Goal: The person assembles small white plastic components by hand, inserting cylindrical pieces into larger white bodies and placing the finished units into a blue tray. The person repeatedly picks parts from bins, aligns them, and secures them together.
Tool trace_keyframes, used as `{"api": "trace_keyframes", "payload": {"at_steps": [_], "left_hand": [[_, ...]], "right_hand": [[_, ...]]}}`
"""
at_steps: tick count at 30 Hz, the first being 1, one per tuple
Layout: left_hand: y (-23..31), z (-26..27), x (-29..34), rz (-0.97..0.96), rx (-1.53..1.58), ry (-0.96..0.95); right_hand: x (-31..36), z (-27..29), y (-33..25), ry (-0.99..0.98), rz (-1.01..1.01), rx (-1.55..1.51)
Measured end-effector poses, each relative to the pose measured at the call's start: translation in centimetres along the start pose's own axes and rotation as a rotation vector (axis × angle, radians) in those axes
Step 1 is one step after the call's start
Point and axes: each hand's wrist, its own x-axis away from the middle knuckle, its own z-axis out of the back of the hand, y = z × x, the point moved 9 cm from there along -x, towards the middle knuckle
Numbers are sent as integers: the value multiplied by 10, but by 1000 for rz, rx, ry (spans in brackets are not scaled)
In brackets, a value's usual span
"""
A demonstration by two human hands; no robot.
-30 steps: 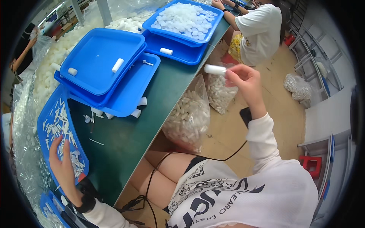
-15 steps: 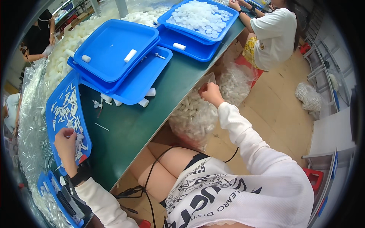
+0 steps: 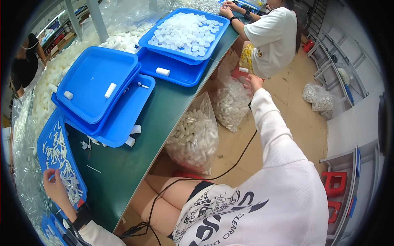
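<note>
My left hand (image 3: 56,187) hovers over the near end of a long blue tray (image 3: 83,180) of small clear and white tubes (image 3: 57,153). Its fingers are bent but apart, with nothing visible between them. Out to the right, beyond the table edge, my right hand (image 3: 254,83) is open above a clear plastic bag (image 3: 233,104) full of white cylinders. One white cylinder (image 3: 243,70) is just past its fingertips, seemingly clear of them. A second, larger bag of white cylinders (image 3: 193,137) stands nearer, beside the table.
Stacked blue trays (image 3: 96,88) on the green table (image 3: 123,164) hold a few white cylinders. Farther back, another blue tray (image 3: 143,40) carries a heap of translucent white discs (image 3: 184,33). A co-worker in a white shirt (image 3: 271,41) sits at the far right. A black cable (image 3: 238,162) crosses near my legs.
My right hand has moved right from the nearer bag to the farther one and opened, and a white cylinder now shows by it. My left hand stays over the tube tray. The view has shifted.
</note>
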Motion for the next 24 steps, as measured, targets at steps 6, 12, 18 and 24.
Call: {"api": "trace_keyframes", "payload": {"at_steps": [6,12,18,24], "left_hand": [[-34,5,-5,105,154,-41],[0,-5,-12,211,259,-116],[-14,5,1,307,328,-189],[-9,-6,8,352,585,-149]], "right_hand": [[67,-89,1,-442,45,591],[333,-175,-69,-1221,582,1293],[538,-245,-137,-1846,1109,681],[608,-347,-139,-1737,1296,386]]}}
